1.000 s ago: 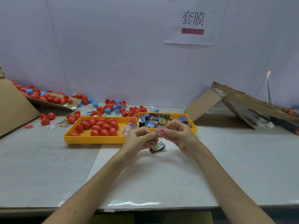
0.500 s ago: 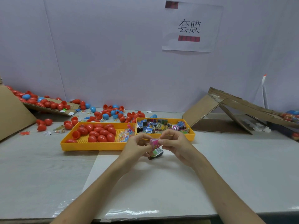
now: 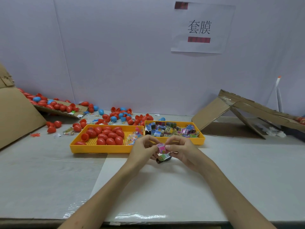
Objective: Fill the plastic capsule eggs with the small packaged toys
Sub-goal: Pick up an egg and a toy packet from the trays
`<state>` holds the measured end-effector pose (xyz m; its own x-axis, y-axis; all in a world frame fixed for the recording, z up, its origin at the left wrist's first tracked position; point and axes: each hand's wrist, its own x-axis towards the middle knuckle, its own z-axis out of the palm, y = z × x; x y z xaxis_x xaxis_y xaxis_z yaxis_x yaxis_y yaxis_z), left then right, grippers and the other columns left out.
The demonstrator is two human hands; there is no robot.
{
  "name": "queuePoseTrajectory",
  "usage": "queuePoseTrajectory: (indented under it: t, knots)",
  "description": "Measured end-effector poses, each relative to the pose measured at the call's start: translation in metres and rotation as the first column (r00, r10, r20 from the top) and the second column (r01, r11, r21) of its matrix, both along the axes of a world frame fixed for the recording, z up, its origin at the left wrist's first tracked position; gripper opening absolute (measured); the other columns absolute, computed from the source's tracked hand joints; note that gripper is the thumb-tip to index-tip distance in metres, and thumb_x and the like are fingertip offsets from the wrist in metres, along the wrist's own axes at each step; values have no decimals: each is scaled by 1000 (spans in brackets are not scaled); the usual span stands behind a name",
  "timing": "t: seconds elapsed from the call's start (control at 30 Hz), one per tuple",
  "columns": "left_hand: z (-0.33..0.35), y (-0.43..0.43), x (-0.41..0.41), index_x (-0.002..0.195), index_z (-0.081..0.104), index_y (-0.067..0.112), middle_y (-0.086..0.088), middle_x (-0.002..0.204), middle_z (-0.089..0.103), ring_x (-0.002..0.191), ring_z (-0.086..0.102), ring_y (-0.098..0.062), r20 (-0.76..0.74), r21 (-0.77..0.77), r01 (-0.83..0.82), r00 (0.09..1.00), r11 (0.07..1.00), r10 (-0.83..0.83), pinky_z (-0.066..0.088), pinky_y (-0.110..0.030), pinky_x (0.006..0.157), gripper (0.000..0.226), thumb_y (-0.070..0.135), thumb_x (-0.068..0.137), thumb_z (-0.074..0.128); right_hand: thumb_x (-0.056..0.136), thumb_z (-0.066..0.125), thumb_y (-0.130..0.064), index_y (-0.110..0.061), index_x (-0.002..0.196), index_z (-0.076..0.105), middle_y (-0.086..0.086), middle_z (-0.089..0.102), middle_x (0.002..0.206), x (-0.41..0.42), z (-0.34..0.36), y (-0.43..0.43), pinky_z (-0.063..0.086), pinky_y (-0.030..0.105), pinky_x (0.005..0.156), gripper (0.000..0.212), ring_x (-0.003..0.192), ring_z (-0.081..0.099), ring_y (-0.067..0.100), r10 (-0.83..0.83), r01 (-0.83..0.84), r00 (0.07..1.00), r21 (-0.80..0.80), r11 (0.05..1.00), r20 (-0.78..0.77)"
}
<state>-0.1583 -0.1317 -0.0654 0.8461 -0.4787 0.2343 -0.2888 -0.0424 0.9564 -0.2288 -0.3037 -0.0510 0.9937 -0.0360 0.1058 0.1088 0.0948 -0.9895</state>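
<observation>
Both hands meet over the white sheet in front of the trays. My left hand (image 3: 143,148) and my right hand (image 3: 182,149) pinch a small pink packaged toy (image 3: 161,148) between their fingertips. A green and black packet (image 3: 163,158) lies on the sheet just under them. The left yellow tray (image 3: 99,148) holds several red capsule eggs (image 3: 107,135) and clear bags of small toys (image 3: 132,138). In the right yellow tray (image 3: 200,140) lie several small packaged toys (image 3: 171,129).
Loose red and blue egg halves (image 3: 118,115) are scattered behind the trays and on a cardboard flap (image 3: 57,108) at the left. Folded cardboard (image 3: 231,116) stands at the right, a cardboard slope (image 3: 16,113) at the far left. A paper sign (image 3: 200,28) hangs on the wall.
Both hands have drawn the pink packet a little nearer to me, down from the tray edge to above the green packet. My head has tilted, shifting the view.
</observation>
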Motion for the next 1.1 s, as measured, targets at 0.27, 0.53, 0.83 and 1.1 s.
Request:
queuePoseTrajectory:
  t: [0.27, 0.53, 0.83, 1.1]
  knots:
    - [-1, -3, -3, 98, 66, 13, -4, 71, 72, 56, 67, -14, 162, 64, -14, 987, 998, 4, 56, -27, 55, 12, 15, 90, 75, 76, 81, -9, -18, 86, 75, 9, 73, 93, -2, 3, 0, 55, 27, 70, 15, 84, 69, 22, -60, 59, 997, 8, 998, 39]
    - [4, 0, -3, 103, 66, 10, -6, 71, 71, 57, 66, -15, 96, 32, -18, 995, 999, 15, 57, -29, 57, 14, 1, 92, 65, 78, 73, -18, -21, 108, 78, 10, 74, 107, -6, 9, 4, 51, 22, 65, 30, 92, 71, 22, -11, 11, 1000, 44, 999, 18]
    - [6, 2, -2, 103, 67, 9, -4, 68, 69, 57, 65, -14, 25, -4, -6, 1000, 1000, 6, 56, -27, 57, 12, 8, 92, 70, 82, 66, -20, -20, 99, 79, 9, 74, 108, -7, 12, 4, 49, 28, 79, 22, 102, 70, 21, 19, -22, 999, 80, 997, 49]
    - [7, 2, -2, 98, 68, 14, 1, 63, 69, 54, 64, -11, 33, -4, 16, 999, 1000, -16, 54, -23, 54, 10, 6, 92, 69, 83, 62, -21, -16, 109, 76, 12, 73, 115, -7, 13, 5, 52, 23, 69, 31, 99, 72, 27, 8, -14, 999, 132, 991, 48]
